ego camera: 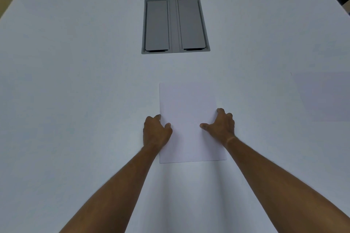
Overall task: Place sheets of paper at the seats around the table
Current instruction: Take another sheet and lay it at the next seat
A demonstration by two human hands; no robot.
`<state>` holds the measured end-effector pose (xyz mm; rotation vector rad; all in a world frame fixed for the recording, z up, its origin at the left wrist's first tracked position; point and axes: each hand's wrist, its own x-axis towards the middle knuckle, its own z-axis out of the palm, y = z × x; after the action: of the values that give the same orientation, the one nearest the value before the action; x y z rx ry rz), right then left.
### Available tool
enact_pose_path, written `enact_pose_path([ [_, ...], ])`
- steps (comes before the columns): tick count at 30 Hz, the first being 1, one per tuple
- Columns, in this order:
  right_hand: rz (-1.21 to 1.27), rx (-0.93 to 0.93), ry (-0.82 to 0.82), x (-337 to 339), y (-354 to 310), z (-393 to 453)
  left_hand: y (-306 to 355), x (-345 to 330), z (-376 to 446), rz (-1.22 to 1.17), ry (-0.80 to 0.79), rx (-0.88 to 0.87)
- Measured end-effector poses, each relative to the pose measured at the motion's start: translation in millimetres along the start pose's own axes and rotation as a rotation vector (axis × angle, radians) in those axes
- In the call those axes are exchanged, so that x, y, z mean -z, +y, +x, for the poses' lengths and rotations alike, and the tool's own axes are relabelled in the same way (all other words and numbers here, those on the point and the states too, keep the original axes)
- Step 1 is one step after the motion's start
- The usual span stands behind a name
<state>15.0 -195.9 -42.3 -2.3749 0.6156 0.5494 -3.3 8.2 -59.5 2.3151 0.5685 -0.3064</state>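
Observation:
A blank white sheet of paper (pixel 187 106) lies flat on the white table (pixel 75 85), straight ahead of me. My left hand (pixel 156 131) grips its left edge, thumb on top of the sheet and fingers curled at the edge. My right hand (pixel 221 126) holds the right edge the same way, thumb pressed on the paper. A second white sheet (pixel 323 96) lies flat at the right, partly cut off by the frame's edge.
A grey recessed cable box (pixel 175 25) with two closed flaps sits in the table's middle, beyond the sheet. The table's far corners show dark floor at the upper left and upper right.

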Motion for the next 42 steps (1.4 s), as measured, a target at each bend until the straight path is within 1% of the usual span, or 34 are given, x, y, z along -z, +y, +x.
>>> enact_pose_path([
  [4,0.000,0.010,0.002,-1,2,1,3,-1,-1,-0.014,0.081,-0.034],
  [6,0.005,0.016,0.009,-2,3,2,5,0,2,-0.061,0.113,-0.035],
  [10,0.031,0.028,0.008,-3,7,5,6,2,16,-0.237,0.094,0.119],
  [13,0.126,0.032,0.014,0,10,9,3,6,20,-0.332,0.078,0.162],
  [15,0.198,0.037,0.049,5,12,11,1,11,21,-0.374,0.090,0.168],
  [18,0.368,0.027,0.068,15,10,15,-1,20,19,-0.442,0.095,0.185],
  [21,0.524,0.009,0.011,24,3,18,-1,28,16,-0.509,0.076,0.182],
  [26,0.663,0.055,-0.118,33,-4,16,1,40,8,-0.581,0.097,0.168],
  [32,0.759,0.183,-0.243,46,-16,-2,0,64,-8,-0.645,0.145,0.140],
  [37,0.753,0.294,-0.299,47,-33,-22,-12,93,-31,-0.721,0.195,0.130],
  [42,0.821,0.329,-0.358,37,-50,-47,-33,125,-63,-0.793,0.208,0.115],
])
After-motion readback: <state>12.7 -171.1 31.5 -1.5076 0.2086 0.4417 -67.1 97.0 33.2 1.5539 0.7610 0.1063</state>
